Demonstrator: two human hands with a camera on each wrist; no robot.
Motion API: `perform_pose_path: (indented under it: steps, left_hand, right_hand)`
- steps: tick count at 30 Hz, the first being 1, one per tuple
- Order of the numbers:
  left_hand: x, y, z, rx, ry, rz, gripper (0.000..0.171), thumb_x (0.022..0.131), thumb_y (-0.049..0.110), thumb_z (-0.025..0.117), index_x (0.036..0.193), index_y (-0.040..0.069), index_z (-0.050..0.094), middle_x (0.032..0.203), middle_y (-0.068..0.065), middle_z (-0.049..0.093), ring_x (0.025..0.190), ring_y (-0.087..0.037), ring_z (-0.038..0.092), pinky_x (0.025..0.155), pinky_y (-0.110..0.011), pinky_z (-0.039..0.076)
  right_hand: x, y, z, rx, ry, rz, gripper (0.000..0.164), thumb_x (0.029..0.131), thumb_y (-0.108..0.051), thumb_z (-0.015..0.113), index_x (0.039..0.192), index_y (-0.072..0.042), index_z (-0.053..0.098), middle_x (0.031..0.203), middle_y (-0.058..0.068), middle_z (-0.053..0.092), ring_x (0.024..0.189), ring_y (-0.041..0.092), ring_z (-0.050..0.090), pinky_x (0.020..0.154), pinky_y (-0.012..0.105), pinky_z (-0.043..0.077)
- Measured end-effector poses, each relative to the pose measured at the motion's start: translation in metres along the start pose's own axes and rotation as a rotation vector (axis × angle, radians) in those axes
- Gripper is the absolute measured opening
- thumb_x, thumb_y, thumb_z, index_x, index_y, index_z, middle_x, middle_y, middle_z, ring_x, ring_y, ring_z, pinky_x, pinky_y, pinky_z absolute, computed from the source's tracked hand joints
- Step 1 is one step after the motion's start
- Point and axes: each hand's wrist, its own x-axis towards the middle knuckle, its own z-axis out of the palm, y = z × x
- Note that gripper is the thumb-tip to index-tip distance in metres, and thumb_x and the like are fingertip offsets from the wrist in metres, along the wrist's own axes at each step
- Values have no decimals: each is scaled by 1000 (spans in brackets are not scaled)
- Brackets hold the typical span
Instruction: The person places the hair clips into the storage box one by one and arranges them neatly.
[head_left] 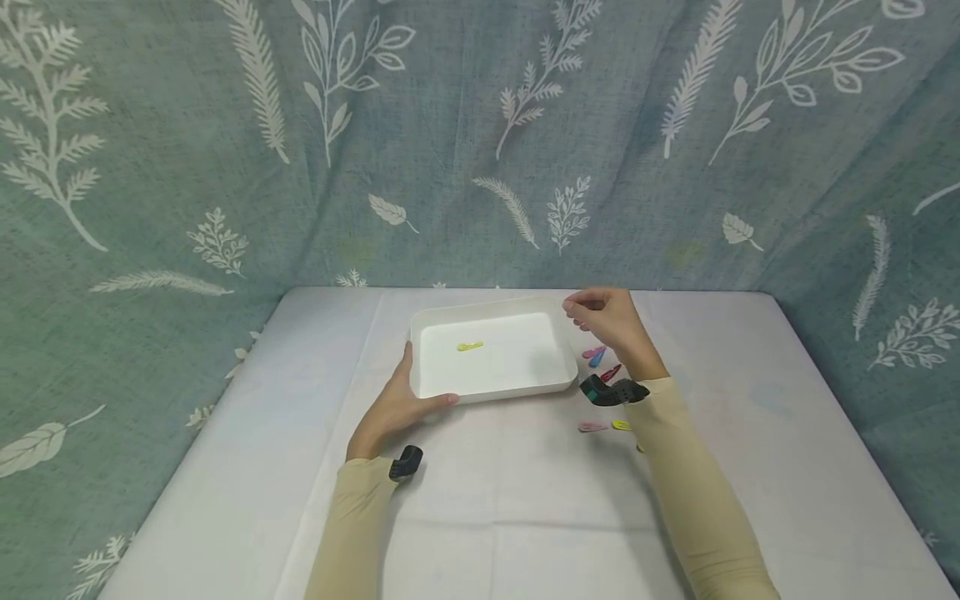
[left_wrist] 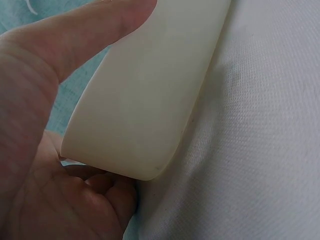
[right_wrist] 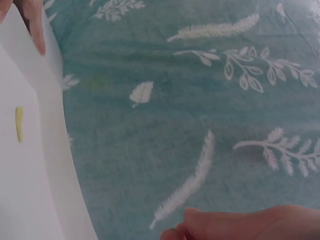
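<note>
A white rectangular tray (head_left: 495, 395) is gripped at its near left corner by my left hand (head_left: 401, 400). The thumb lies along its near wall, and the left wrist view shows the other fingers (left_wrist: 95, 192) around the corner, partly hidden. One yellow hair clip (head_left: 470, 346) lies inside on the tray's floor. Close to the far right corner, my right hand (head_left: 609, 325) is raised with its fingers curled and thumb near the forefinger. In the right wrist view its fingertips (right_wrist: 192, 220) appear apart from the tray wall (right_wrist: 55, 165), and no held thing shows.
Right of the tray lie pink (head_left: 592, 352), blue (head_left: 597, 359) and red (head_left: 611, 372) hair clips. Nearer are another pink clip (head_left: 592, 427) and a yellow clip (head_left: 621, 425), partly beside the right sleeve (head_left: 693, 492). A patterned green curtain (head_left: 450, 167) hangs behind the white-covered table (head_left: 450, 533).
</note>
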Motion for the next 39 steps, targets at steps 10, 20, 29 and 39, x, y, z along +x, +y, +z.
perform_pose_path:
  steps: [10, 20, 29, 39]
  left_hand:
    - [2, 2, 3, -10, 1, 5, 143, 75, 57, 89, 166, 22, -16, 177, -8, -2, 163, -37, 5, 128, -64, 15]
    - [3, 3, 4, -22, 19, 44, 143, 73, 56, 89, 166, 22, -13, 177, -6, 2, 163, -34, 9, 128, -63, 16]
    - [5, 3, 5, 7, 11, 28, 142, 76, 55, 88, 165, 22, -17, 177, -8, 0, 163, -36, 7, 129, -64, 15]
    - [3, -2, 2, 7, 12, 0, 146, 72, 62, 88, 166, 20, -15, 176, -7, 0, 163, -33, 6, 130, -60, 14]
  right_hand:
    - [-13, 27, -25, -57, 80, 12, 35, 102, -30, 65, 124, -3, 71, 123, 20, 72, 108, 33, 68, 99, 47, 57]
    - [-21, 50, -37, -99, 143, 12, 36, 102, -29, 66, 122, 0, 72, 121, 22, 72, 107, 37, 68, 91, 39, 59]
    - [-24, 63, -47, -82, 164, 37, 36, 103, -28, 64, 125, 0, 70, 123, 23, 71, 110, 41, 65, 96, 47, 57]
    - [-19, 75, -50, -75, 162, 103, 36, 102, -29, 66, 124, -1, 71, 120, 21, 70, 107, 38, 64, 86, 38, 55]
